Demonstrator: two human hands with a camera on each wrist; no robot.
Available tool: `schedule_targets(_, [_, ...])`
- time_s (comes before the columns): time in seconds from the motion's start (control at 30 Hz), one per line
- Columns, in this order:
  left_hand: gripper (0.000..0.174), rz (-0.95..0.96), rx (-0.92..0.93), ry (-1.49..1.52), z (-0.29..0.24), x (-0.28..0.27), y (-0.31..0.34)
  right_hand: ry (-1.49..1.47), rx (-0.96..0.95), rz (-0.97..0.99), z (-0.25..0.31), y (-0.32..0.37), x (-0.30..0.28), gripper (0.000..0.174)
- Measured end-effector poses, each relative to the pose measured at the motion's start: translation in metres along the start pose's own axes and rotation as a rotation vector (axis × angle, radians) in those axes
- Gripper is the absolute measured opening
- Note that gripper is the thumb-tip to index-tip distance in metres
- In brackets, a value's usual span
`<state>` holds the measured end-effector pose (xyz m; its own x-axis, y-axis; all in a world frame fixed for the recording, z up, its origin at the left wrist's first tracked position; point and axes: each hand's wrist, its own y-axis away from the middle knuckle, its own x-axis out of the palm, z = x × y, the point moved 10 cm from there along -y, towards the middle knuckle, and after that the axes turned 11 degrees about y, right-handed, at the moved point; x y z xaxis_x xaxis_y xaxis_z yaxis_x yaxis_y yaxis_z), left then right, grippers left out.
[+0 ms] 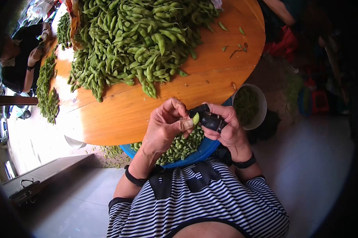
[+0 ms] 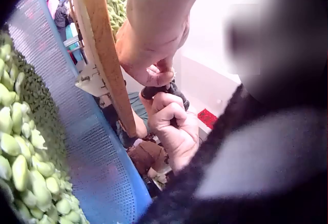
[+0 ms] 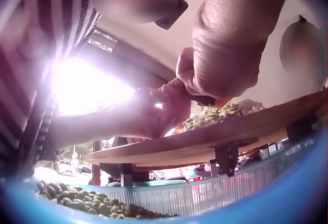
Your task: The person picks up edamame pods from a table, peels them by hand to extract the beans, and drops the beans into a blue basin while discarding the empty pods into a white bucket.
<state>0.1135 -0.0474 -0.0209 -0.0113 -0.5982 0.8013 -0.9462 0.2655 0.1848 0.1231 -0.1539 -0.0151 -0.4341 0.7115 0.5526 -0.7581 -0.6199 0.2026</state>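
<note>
Between thumb and fingers my left hand (image 1: 165, 126) pinches a small green bean pod (image 1: 196, 118). My right hand (image 1: 228, 129) grips a small black hand tool (image 1: 211, 121), with its end right beside the pod. Both hands meet in front of the table's near edge. Below them stands a blue basket (image 1: 202, 157) holding shelled green beans (image 1: 181, 150). In the left wrist view the curled right hand (image 2: 173, 124) surrounds part of the black tool (image 2: 154, 91). The right wrist view hides most of the tool behind the right hand (image 3: 225, 65).
A large heap of bean pods (image 1: 135, 43) covers much of the round wooden table (image 1: 115, 123). A white bucket (image 1: 262, 107) with green pieces stands at the right. Another person (image 1: 22, 59) sits at the far left beside a smaller row of pods (image 1: 46, 89).
</note>
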Motion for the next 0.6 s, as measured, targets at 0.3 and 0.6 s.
schedule_targets(0.3, [0.019,-0.081,0.373,-0.545,-0.025,0.007,0.009,0.653,-0.109,0.004,0.028,0.006,0.0,0.019])
schedule_targets(0.6, [0.019,-0.136,0.4,-0.637,-0.03,0.007,0.013,1.02,-0.381,-0.034,0.047,0.007,0.01,0.012])
